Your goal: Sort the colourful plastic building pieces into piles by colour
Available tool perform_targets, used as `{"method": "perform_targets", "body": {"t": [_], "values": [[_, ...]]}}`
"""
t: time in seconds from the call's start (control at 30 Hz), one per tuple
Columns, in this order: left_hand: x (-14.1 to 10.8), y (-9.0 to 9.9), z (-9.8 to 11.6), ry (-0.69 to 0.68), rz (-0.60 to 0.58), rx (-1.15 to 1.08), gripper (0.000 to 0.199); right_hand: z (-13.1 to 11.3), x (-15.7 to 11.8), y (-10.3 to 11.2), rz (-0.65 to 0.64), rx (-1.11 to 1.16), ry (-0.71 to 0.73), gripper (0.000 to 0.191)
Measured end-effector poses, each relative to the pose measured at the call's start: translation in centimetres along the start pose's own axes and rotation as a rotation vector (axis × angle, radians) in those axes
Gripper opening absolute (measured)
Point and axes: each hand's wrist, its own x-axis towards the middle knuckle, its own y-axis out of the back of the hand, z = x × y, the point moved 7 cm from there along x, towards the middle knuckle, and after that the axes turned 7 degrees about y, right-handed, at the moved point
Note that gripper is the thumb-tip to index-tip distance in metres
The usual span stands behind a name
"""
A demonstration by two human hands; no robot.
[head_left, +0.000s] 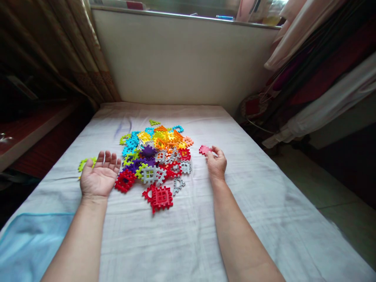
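A heap of colourful plastic interlocking building pieces [151,174] lies on the sheet between my hands. My left hand [100,176] rests palm up at the heap's left side, fingers outstretched and holding nothing. Close by its fingertips is a red piece [125,181], and a lime green piece [85,163] lies partly hidden behind the thumb. To the right of the heap, my right hand [216,162] pinches a pink interlocking piece [205,150] between thumb and fingers. Nearer to me, a red square piece [162,197] sits apart from the main heap.
The pale sheet [188,243] covers a bed-like surface against a wall [182,58]. A light blue cloth [32,246] lies at the lower left. Curtains [67,51] hang at the left, clothes [317,90] at the right. A reddish wooden cabinet [35,129] stands beyond the left edge.
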Motion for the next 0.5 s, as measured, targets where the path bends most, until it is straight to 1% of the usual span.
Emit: {"method": "perform_targets", "body": {"t": [0.17,0.33,0.43,0.5], "values": [[-0.1,-0.2,-0.1,0.023,-0.005,-0.046,0.032,-0.9,-0.3,-0.3,-0.05,-0.053,0.05,0.042],[-0.2,-0.4,-0.2,0.061,-0.023,-0.1,0.034,-3.5,-1.2,-0.8,-0.105,-0.114,0.165,0.032],[-0.2,-0.4,-0.3,0.068,-0.026,-0.114,0.034,-5.3,-2.4,-1.8,-0.204,-0.164,0.244,0.028],[-0.1,-0.4,-0.4,0.071,-0.037,-0.115,0.034,-6.2,-3.2,-2.5,-0.282,-0.186,0.272,0.026]]}}
